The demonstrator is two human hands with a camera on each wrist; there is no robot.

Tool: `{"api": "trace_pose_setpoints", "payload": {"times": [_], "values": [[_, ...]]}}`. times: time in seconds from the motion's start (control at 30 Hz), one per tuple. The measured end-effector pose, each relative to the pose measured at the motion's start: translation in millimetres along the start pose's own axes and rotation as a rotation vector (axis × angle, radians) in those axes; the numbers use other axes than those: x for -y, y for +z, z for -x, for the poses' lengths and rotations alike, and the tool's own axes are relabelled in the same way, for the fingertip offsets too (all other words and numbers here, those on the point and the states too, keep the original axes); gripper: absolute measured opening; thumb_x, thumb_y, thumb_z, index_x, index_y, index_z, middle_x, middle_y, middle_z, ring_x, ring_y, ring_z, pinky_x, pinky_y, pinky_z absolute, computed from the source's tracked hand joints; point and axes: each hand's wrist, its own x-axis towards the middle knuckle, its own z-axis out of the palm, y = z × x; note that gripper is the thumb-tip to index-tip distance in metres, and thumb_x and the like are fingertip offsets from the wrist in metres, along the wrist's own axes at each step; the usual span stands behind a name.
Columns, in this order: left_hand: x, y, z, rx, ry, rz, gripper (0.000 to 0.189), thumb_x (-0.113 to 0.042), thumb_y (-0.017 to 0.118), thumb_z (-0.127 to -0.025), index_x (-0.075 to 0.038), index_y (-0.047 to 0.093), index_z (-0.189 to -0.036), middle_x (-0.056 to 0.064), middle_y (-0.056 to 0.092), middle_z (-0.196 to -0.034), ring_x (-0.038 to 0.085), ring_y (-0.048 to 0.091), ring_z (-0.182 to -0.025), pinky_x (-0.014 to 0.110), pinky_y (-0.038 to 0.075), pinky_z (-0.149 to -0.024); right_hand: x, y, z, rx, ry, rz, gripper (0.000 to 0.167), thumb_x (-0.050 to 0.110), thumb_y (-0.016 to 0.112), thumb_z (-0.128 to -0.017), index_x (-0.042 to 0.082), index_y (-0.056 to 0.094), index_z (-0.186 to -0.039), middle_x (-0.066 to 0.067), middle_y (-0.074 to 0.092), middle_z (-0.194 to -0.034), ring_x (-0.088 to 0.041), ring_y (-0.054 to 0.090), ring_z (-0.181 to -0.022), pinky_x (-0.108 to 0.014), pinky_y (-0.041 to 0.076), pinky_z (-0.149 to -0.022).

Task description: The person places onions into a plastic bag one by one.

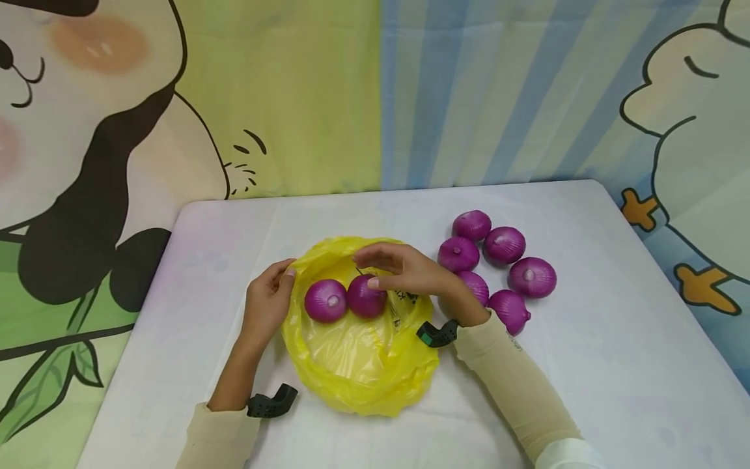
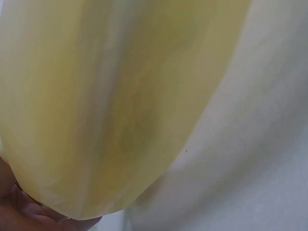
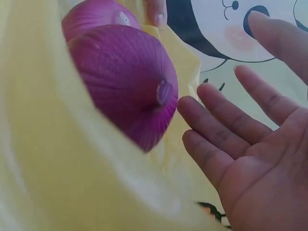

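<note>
One edge of the yellow bag (image 1: pixel 346 400), its left rim, is pinched between the thumb and fingers of the left grip (image 1: pixel 269 303). Inside the bag, towards its left, sits the left onion (image 1: pixel 322 303); just beside it, nearer the bag's middle, is the right onion (image 1: pixel 364 301). Over the bag's right part hangs the right grip (image 1: pixel 410 270), fingers fairly straight and holding nothing. Right of the bag, on the white surface (image 1: pixel 615 326), lie six loose onions (image 1: pixel 532 277).

For putting onions in, I'd hold the left rim outward so the bag's mouth stays wide, lower each one to the bag's floor before letting go, and lift the wrist clear of the right rim (thin film looks easy to snag).

Blurred yellow film fills most of the left wrist view, with only a corner of the left grip showing. Whether a right fingertip touches the right onion, I cannot tell. The right grip hides some of the bag's far rim; the right forearm (image 1: pixel 465 299) partly covers the loose onion nearest the bag.
</note>
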Motion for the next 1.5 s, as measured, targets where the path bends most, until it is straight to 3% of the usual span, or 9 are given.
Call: {"api": "trace_pose_setpoints", "payload": {"times": [0.13, 0.27, 0.47, 0.8, 0.93, 1.03, 1.13, 1.23, 1.5], "values": [[0.1, -0.3, 0.4, 0.005, -0.004, 0.009, 0.042, -0.036, 0.050, -0.102, -0.008, 0.061, -0.131, 0.011, 0.067, -0.115, 0.021, 0.063, -0.099, 0.017, 0.050, -0.075, 3, -4, 9.1, -0.004, -0.002, -0.019, 0.044, 0.002, 0.063, -0.094, -0.005, 0.049, -0.134, -0.015, 0.055, -0.133, -0.039, 0.048, -0.126, -0.053, 0.034, -0.106], [-0.6, 0.4, 0.2, 0.001, -0.005, 0.011, 0.041, -0.036, 0.050, -0.102, -0.008, 0.062, -0.130, 0.010, 0.068, -0.114, 0.020, 0.063, -0.098, 0.017, 0.050, -0.075, 5, -8, 20.6, -0.002, 0.023, -0.053, 0.044, 0.000, 0.062, -0.093, -0.007, 0.048, -0.134, -0.023, 0.052, -0.134, -0.036, 0.047, -0.127, -0.055, 0.030, -0.107], [0.3, 0.2, -0.2, 0.005, 0.012, 0.022, 0.041, -0.035, 0.050, -0.102, -0.007, 0.062, -0.130, 0.011, 0.068, -0.114, 0.021, 0.063, -0.099, 0.016, 0.050, -0.076, 11, -14, 38.6, -0.022, 0.054, 0.009, 0.044, -0.003, 0.062, -0.092, -0.005, 0.049, -0.135, -0.023, 0.052, -0.134, -0.033, 0.049, -0.127, -0.051, 0.032, -0.107], [2.3, 0.0, 1.2, -0.003, 0.014, 0.016, 0.041, -0.036, 0.050, -0.102, -0.007, 0.062, -0.129, 0.011, 0.067, -0.116, 0.022, 0.064, -0.100, 0.015, 0.049, -0.077, 23, -17, 60.1, -0.045, 0.015, 0.065, 0.043, 0.001, 0.065, -0.092, -0.006, 0.052, -0.132, -0.019, 0.055, -0.134, -0.036, 0.049, -0.126, -0.050, 0.035, -0.105], [2.8, -0.4, 0.8, -0.005, 0.019, 0.015, 0.041, -0.036, 0.051, -0.102, -0.006, 0.063, -0.128, 0.011, 0.068, -0.115, 0.022, 0.064, -0.099, 0.015, 0.050, -0.076, 26, -19, 66.8, -0.034, -0.023, 0.057, 0.042, -0.003, 0.063, -0.092, -0.008, 0.051, -0.132, -0.026, 0.053, -0.132, -0.041, 0.047, -0.125, -0.047, 0.034, -0.107], [2.9, -0.5, 0.6, -0.012, 0.015, 0.016, 0.041, -0.035, 0.051, -0.102, -0.007, 0.063, -0.127, 0.011, 0.068, -0.114, 0.022, 0.064, -0.098, 0.015, 0.050, -0.075, 27, -21, 72.8, -0.036, -0.023, 0.040, 0.043, -0.008, 0.060, -0.091, -0.009, 0.049, -0.133, -0.030, 0.051, -0.132, -0.041, 0.046, -0.126, -0.052, 0.032, -0.106], [2.7, -0.5, 0.6, -0.014, 0.007, 0.022, 0.040, -0.035, 0.051, -0.101, -0.007, 0.064, -0.127, 0.011, 0.068, -0.113, 0.022, 0.064, -0.097, 0.016, 0.050, -0.074, 31, -23, 81.2, -0.062, 0.004, 0.056, 0.045, -0.009, 0.061, -0.090, -0.006, 0.050, -0.133, -0.027, 0.052, -0.132, -0.034, 0.046, -0.129, -0.054, 0.032, -0.104], [2.5, -0.2, 0.4, -0.007, 0.007, 0.025, 0.041, -0.036, 0.051, -0.102, -0.006, 0.063, -0.128, 0.012, 0.068, -0.114, 0.023, 0.064, -0.098, 0.016, 0.051, -0.075, 36, -27, 91.8, -0.111, 0.028, 0.081, 0.045, -0.008, 0.061, -0.089, -0.004, 0.051, -0.133, -0.023, 0.053, -0.132, -0.031, 0.046, -0.130, -0.050, 0.034, -0.105], [1.7, 0.1, 0.1, -0.008, 0.020, 0.029, 0.041, -0.036, 0.052, -0.101, -0.007, 0.064, -0.127, 0.011, 0.068, -0.112, 0.021, 0.064, -0.096, 0.016, 0.050, -0.075, 41, -41, 121.2, -0.222, 0.023, 0.092, 0.047, -0.014, 0.057, -0.088, -0.007, 0.049, -0.134, -0.025, 0.052, -0.134, -0.032, 0.047, -0.129, -0.045, 0.039, -0.102]]}}
